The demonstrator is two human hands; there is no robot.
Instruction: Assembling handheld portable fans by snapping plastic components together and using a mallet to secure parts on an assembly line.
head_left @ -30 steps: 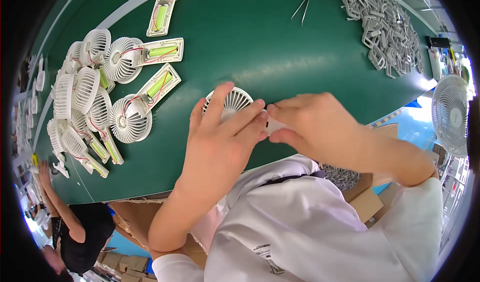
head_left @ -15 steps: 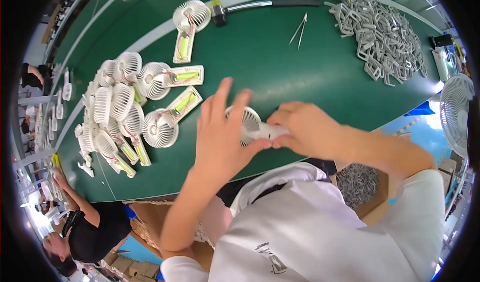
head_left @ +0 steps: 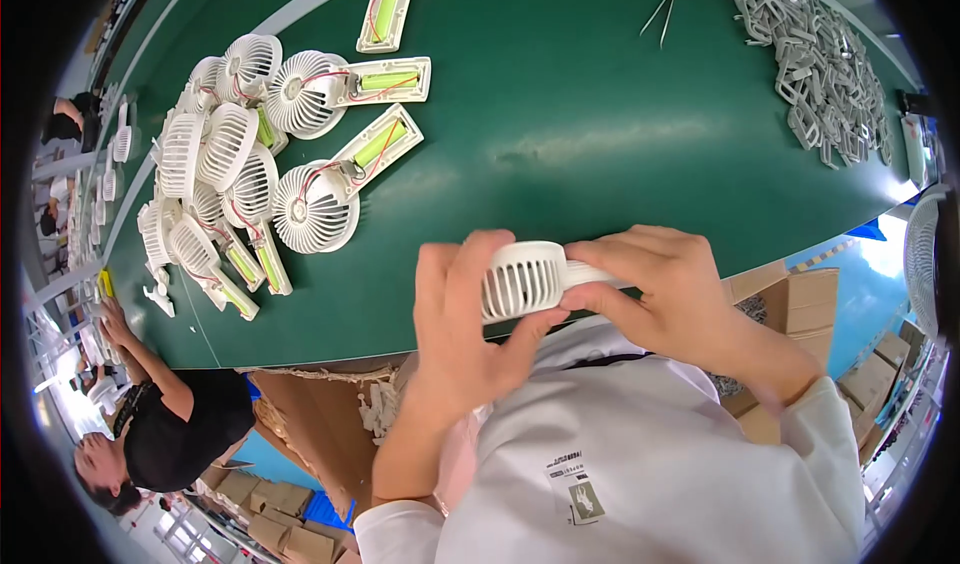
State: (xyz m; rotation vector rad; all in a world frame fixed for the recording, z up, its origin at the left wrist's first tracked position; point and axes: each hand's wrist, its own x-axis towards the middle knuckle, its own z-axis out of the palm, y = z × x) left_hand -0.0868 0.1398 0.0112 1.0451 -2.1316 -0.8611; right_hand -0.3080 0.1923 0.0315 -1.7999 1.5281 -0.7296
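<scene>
Close to my body, above the table's front edge, I hold a small white handheld fan on its side, its slatted cage facing left. My left hand is closed round the cage, thumb below and fingers behind. With my right hand I grip the fan's handle, thumb and fingers pinching it near the neck. Part of the handle is hidden by that hand. To the left lies a pile of open white fans, with green batteries and red wires showing in their handles.
Grey plastic clips are heaped at the far right. Tweezers lie beside them on the green table. Cardboard boxes stand below the table edge. A co-worker in black sits at the lower left.
My left hand, raised with fingers spread before, has closed on the fan's cage. The fan has been turned on its side. The view has shifted, so the table things appear higher.
</scene>
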